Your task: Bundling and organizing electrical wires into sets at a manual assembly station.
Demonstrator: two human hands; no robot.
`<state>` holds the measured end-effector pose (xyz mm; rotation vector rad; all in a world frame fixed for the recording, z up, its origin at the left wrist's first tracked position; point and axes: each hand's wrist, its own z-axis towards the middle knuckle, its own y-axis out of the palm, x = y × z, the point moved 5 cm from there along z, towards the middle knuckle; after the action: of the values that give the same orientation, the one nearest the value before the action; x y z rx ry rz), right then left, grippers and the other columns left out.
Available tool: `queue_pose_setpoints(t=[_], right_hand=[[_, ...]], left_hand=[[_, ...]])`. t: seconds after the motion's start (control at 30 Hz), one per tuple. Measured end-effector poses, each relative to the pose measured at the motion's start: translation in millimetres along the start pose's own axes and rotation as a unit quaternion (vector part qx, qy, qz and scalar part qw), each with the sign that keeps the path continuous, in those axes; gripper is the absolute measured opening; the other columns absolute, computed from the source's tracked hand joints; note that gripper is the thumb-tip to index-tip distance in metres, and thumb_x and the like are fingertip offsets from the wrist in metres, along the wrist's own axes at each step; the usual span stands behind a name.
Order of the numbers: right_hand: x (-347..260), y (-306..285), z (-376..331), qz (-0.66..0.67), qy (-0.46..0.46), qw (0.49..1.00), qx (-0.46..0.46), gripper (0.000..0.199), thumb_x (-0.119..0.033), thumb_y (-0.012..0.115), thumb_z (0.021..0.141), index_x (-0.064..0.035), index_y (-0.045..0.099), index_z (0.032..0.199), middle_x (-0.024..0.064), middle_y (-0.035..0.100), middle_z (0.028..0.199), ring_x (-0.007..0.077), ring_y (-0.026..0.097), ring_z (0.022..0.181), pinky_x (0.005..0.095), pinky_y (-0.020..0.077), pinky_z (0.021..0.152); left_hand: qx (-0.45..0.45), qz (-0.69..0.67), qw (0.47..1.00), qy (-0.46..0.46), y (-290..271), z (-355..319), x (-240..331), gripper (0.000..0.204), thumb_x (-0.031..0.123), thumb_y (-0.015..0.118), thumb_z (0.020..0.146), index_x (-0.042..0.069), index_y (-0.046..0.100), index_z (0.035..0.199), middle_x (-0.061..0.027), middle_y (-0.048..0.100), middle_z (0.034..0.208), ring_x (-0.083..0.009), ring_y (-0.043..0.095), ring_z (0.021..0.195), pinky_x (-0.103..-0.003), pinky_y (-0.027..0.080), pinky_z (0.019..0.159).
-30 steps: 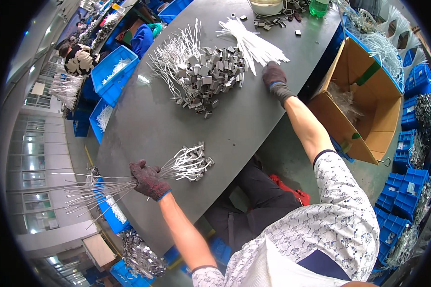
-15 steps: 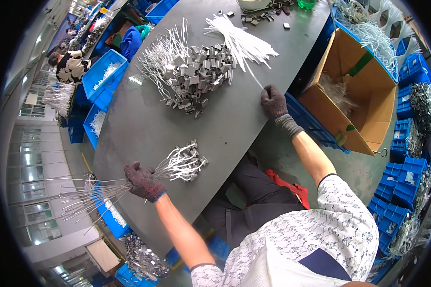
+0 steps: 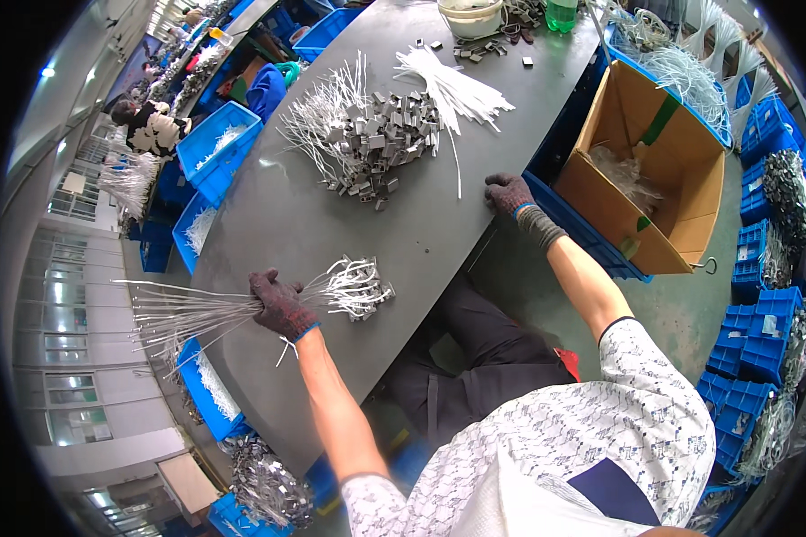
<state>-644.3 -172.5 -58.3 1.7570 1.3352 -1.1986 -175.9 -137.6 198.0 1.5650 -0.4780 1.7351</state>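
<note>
My left hand [image 3: 282, 304], in a dark knit glove, is closed around a bundle of thin wires [image 3: 192, 309]. Their loose ends fan out past the table's left edge; white loops with small metal pieces [image 3: 358, 288] at the other end rest on the table. A white strip [image 3: 287, 351] sticks out below that hand. At the table's right edge, my gloved right hand [image 3: 509, 194] has its fingers curled; whatever is inside them, if anything, is hidden. Farther up lies a fan of white strips [image 3: 452, 85], one strand [image 3: 458, 166] hanging out of it, apart from the right hand.
A heap of grey metal clips [image 3: 385, 139] with white wires [image 3: 322, 112] covers the far middle of the dark table [image 3: 331, 234]. A white tub [image 3: 472, 20] and green bottle [image 3: 561, 14] stand beyond. An open cardboard box [image 3: 645, 166] sits right; blue crates [image 3: 217, 152] line the left.
My right hand has come away from the white strand, which now lies free and points toward me. My left hand has shifted slightly up and right with the wires, whose ends are less spread.
</note>
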Motion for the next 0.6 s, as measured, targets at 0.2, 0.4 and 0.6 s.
queue_pose_setpoints(t=[0.2, 0.4, 0.6], right_hand=[[-44.1, 61.0, -21.5, -0.402, -0.174, 0.891, 0.118, 0.03, -0.024, 0.065, 0.092, -0.0017, 0.068, 0.112, 0.0235, 0.072, 0.108, 0.0361, 0.073, 0.089, 0.0469, 0.0585, 0.073], [-44.0, 45.4, 11.2, -0.499, -0.079, 0.855, 0.121, 0.023, -0.016, 0.058, 0.092, -0.0033, 0.064, 0.11, 0.0239, 0.071, 0.106, 0.0422, 0.07, 0.103, 0.0477, 0.0584, 0.083], [-41.0, 80.7, -39.2, -0.421, -0.21, 0.881, -0.043, 0.017, -0.017, 0.056, 0.095, -0.0028, 0.058, 0.105, 0.0214, 0.069, 0.086, 0.035, 0.071, 0.072, 0.0461, 0.0571, 0.067]], left_hand=[[-0.002, 0.025, 1.0, 0.001, -11.6, -15.7, 5.2, 0.024, 0.026, 0.068, 0.09, 0.006, 0.064, 0.078, -0.0001, 0.05, 0.072, -0.011, 0.046, 0.053, -0.033, 0.042, 0.048], [-0.027, -0.003, 1.0, 0.0, 0.3, -20.9, 7.6, 0.032, 0.03, 0.066, 0.097, 0.001, 0.066, 0.084, -0.0022, 0.055, 0.068, -0.0097, 0.046, 0.047, -0.029, 0.046, 0.044], [-0.198, 0.067, 0.978, 0.01, -10.0, -12.6, 15.0, 0.028, 0.021, 0.067, 0.097, -0.004, 0.068, 0.11, -0.0003, 0.051, 0.067, -0.009, 0.048, 0.049, -0.031, 0.053, 0.055]])
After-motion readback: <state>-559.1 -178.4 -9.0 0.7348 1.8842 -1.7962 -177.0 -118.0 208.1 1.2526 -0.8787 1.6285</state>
